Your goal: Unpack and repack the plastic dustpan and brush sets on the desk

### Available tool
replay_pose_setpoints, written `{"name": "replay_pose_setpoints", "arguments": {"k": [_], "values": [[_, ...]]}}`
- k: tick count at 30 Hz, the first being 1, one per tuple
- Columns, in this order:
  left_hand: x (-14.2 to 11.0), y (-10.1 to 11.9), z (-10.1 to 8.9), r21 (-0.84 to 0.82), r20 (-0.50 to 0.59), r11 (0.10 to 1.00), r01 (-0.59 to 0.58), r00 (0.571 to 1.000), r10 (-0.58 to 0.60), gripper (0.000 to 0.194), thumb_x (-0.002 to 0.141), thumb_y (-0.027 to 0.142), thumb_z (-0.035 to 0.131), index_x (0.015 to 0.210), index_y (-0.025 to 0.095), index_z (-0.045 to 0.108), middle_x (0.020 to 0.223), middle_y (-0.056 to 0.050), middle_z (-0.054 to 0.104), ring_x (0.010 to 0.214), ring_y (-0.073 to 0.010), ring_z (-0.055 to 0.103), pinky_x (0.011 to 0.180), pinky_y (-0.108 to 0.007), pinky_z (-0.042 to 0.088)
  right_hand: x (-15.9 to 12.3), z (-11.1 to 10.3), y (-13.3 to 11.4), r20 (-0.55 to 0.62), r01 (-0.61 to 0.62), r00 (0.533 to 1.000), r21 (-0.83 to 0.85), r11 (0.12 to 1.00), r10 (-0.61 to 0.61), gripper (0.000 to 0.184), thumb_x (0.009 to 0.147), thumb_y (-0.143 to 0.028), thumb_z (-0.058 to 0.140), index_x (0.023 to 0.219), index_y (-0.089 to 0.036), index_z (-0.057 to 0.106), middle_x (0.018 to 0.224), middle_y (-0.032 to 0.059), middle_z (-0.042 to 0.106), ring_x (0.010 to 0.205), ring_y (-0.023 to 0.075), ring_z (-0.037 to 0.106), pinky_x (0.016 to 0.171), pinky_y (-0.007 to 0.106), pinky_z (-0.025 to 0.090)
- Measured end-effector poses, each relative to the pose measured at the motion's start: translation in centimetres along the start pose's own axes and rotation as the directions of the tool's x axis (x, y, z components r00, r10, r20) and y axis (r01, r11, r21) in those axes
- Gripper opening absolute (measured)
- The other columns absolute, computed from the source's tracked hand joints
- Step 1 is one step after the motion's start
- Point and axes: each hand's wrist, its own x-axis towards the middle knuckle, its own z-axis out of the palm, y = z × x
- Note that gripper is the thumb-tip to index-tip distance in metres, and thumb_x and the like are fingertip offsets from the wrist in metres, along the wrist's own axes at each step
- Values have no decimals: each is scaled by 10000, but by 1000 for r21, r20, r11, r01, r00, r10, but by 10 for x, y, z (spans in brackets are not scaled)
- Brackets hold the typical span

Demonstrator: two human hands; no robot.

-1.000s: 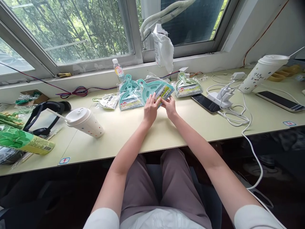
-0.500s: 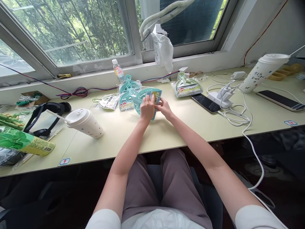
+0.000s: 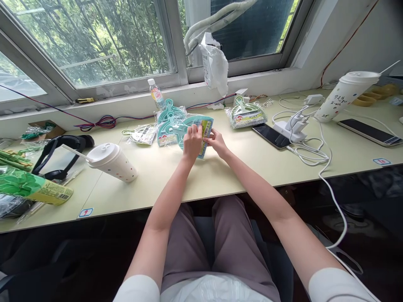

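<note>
Two bare hands grasped a turquoise plastic dustpan-and-brush pack above the pale yellow desk, its labelled end turned towards the right. The left hand gripped near the yellow label, while the right hand pinched the outer edge, probably to steady it from the other side. Its handle end reached over similar wrapped turquoise packs. A green wrapped pack lay apart by the black phone, seemingly leaving the hands elbow room
</note>
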Motion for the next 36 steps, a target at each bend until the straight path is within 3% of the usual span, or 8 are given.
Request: {"name": "replay_pose_setpoints", "arguments": {"k": [7,14,21,29,33,36], "values": [[2,-2,-3,-26,-7,999,25,1000,-25,538,981,186,307,1501,186,442,1294,-187,600,1292,-309,510,983,-382,519,-2,4,0,58,1,998,-9,1000,0,503,613,-383,800,1045,-220,598,853,15,709,790,202,680,690,369,610],[2,-1,-8,-39,-30,998,49,998,-51,554,955,147,367,1498,222,448,1528,-143,451,1343,-311,487,976,-382,548,-2,5,-3,29,-1,1000,3,1000,1,525,609,-384,800,1066,-217,602,883,23,722,794,209,687,703,382,613],[1,-10,-6,-66,-67,996,-55,996,51,532,972,148,358,1485,222,477,1475,-106,537,1330,-265,514,1069,-374,499,-1,10,-9,24,-11,1000,31,999,10,520,601,-381,810,1051,-220,607,814,5,721,741,191,679,663,347,602],[5,-20,-8,-40,-56,999,-16,998,13,546,956,118,389,1485,221,476,1455,-112,552,1328,-247,525,1059,-336,510,-4,19,-10,67,2,998,34,999,-4,540,618,-408,838,1071,-218,612,838,15,731,728,194,689,624,317,589],[2,-15,-1,-213,-32,973,-92,996,87,554,969,125,371,1513,219,416,1499,-106,509,1360,-222,508,1069,-314,495,-2,12,-3,-3,2,1000,27,1000,-2,554,609,-426,836,1064,-220,596,830,5,718,724,181,674,654,323,592],[-2,-8,3,-428,-43,884,-188,981,188,511,1009,208,344,1517,239,393,1512,-103,490,1368,-200,508,1049,-297,503,2,5,-1,-152,42,988,66,997,-32,603,604,-455,818,1099,-233,555,868,11,707,784,190,681,713,345,597]]}}
